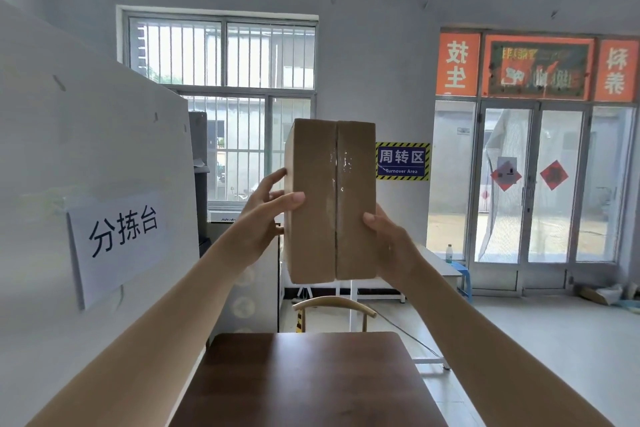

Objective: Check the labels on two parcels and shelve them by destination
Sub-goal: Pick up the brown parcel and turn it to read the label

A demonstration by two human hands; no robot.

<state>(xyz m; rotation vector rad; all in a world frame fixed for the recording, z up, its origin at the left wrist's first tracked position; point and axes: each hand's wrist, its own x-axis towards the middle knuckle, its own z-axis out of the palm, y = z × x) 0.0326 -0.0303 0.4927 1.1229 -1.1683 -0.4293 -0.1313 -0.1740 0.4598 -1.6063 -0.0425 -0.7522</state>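
Observation:
A brown cardboard parcel is held upright in the air in front of me, above the far end of a dark wooden table. Its taped seam runs vertically down the face turned toward me, and no label shows on that face. My left hand grips the parcel's left side, thumb across the front and fingers spread behind. My right hand holds the lower right edge, thumb on the front. Only one parcel is in view.
A white partition with a paper sign stands close on the left. A wooden chair back sits beyond the table. Behind are a barred window, a "Turnover Area" sign, a white desk and glass doors.

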